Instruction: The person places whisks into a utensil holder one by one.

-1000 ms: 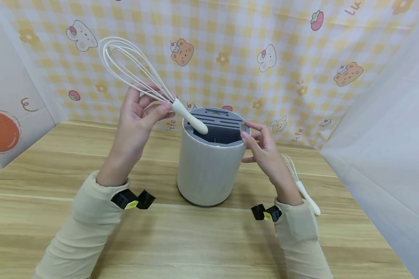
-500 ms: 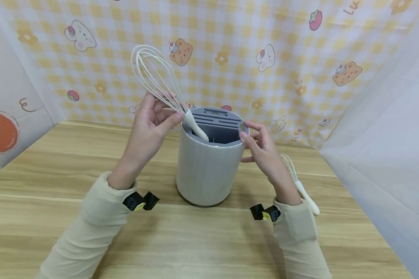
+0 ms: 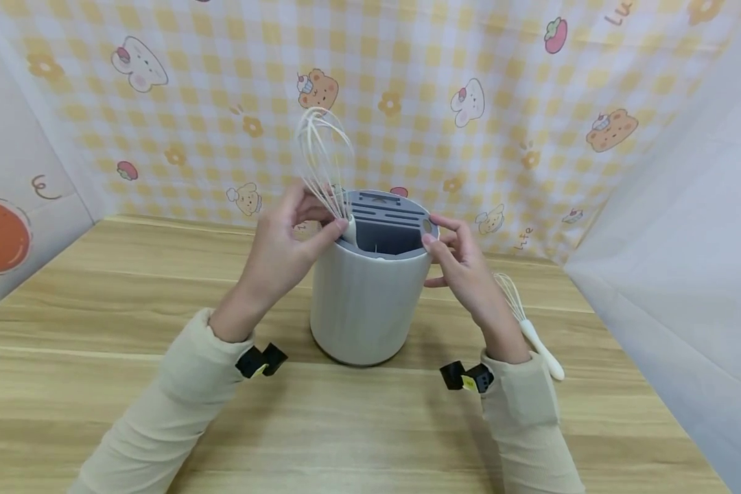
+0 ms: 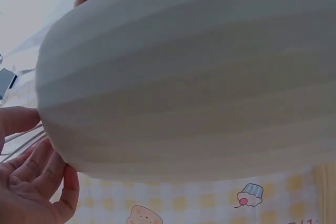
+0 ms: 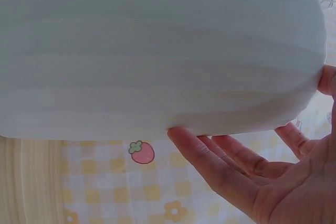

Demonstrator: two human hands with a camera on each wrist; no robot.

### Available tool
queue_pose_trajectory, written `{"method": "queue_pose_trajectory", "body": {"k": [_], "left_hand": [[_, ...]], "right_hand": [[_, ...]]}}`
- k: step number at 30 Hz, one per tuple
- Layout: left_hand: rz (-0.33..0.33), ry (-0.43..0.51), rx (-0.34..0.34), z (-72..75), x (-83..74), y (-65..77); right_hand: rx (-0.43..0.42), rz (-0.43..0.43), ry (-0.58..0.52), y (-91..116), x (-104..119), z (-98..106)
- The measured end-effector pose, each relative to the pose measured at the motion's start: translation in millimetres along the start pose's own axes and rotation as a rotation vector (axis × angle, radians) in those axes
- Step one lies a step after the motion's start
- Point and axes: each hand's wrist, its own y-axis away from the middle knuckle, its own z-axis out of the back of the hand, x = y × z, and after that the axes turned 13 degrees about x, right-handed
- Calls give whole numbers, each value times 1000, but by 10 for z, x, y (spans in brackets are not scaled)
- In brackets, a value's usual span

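With thumb and fingers, my left hand (image 3: 284, 243) pinches a cream whisk (image 3: 350, 232) where the wires meet the handle. Its wire loops point up, and most of the handle is hidden inside the front compartment of a white utensil holder (image 3: 363, 309). A grey slotted insert (image 3: 390, 214) tops that upright holder. My right hand (image 3: 469, 278) grips the holder's right rim, thumb on the edge and fingers along the side. In the right wrist view those fingers lie against the holder's wall (image 5: 157, 72). The left wrist view shows the left fingertips (image 4: 44, 169) touching its rim.
A smaller whisk (image 3: 540, 346) lies on the wooden table (image 3: 358, 432), to the right of my right forearm. Behind the table hangs a yellow checked cloth (image 3: 407, 151) with cartoon prints. White cloth (image 3: 673, 226) closes off the right side.
My left hand has moved right and down with the whisk, turning it from slanted to nearly upright. Its handle has gone down into the holder's front compartment. The right hand stays on the rim.
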Motion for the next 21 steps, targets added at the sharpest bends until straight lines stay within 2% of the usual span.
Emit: {"method": "queue_pose_trajectory", "body": {"k": [4, 21], "left_hand": [[-12, -68, 20, -40, 15, -4], [50, -122, 31, -36, 12, -12]], "right_hand": [[-4, -3, 2, -3, 5, -1], [-17, -6, 12, -5, 4, -14]]}}
